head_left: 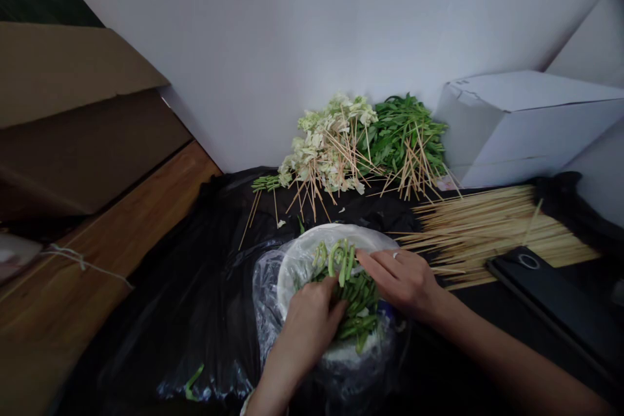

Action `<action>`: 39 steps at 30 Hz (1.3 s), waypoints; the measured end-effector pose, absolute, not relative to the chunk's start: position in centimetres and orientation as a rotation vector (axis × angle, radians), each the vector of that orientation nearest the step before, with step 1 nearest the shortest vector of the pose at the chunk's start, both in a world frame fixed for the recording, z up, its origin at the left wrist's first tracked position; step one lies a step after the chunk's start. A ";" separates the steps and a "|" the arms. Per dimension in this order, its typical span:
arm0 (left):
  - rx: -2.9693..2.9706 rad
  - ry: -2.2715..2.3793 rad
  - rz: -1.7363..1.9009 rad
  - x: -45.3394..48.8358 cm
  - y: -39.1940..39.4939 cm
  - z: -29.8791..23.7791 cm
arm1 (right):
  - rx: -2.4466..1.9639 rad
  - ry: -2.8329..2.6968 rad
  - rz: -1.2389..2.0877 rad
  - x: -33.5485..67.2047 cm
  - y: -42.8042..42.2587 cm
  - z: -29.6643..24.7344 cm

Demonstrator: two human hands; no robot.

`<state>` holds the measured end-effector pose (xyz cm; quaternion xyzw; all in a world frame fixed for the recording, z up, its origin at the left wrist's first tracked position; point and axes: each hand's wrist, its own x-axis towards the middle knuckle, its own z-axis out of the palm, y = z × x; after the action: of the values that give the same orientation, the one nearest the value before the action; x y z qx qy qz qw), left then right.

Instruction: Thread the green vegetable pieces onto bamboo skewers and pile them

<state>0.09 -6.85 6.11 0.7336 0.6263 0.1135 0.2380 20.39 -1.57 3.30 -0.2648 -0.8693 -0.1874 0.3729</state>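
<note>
A white bowl (303, 253) lined with clear plastic holds a heap of cut green bean pieces (358, 302). My left hand (308, 325) rests on the near side of the heap, fingers curled around a few bean pieces (340, 261) that stick up past my fingertips. My right hand (400, 279), with a ring on one finger, lies over the right side of the heap with its fingers pressed together into the beans. What lies under its fingers is hidden.
Bare bamboo skewers (492, 231) lie in a pile to the right. Skewered white vegetables (326, 149) and skewered greens (407, 136) sit by the wall. A white box (526, 123), a black flat object (550, 299), a cardboard box (73, 117) and black plastic sheeting (195, 299) surround them.
</note>
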 end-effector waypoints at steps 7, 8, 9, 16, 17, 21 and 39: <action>1.698 1.537 0.694 -0.4 -6.3 4.5 | -0.690 -2.233 -0.492 20.3 -1.6 2.8; 1.761 1.583 0.663 -0.3 -6.2 4.5 | -0.692 -2.235 -0.493 20.3 -1.6 2.8; 1.844 1.650 0.610 -0.1 -6.2 4.6 | -0.693 -2.233 -0.496 20.3 -1.6 2.8; 2.173 1.879 0.037 0.9 -5.9 5.8 | -0.696 -2.216 -0.532 20.3 -1.5 2.9; 2.193 1.854 0.008 0.8 -5.9 6.0 | -0.693 -2.219 -0.537 20.3 -1.5 3.0; 2.235 1.798 -0.051 0.6 -5.9 6.6 | -0.675 -2.216 -0.549 20.3 -1.5 3.4; 2.106 1.876 0.117 -1.8 -6.1 8.1 | -0.680 -2.223 -0.524 20.2 -1.5 3.3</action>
<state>-1.76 -6.11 8.10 0.7366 0.6561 0.0410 0.1588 20.21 -1.52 3.27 -0.2649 -0.8665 -0.2044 0.3705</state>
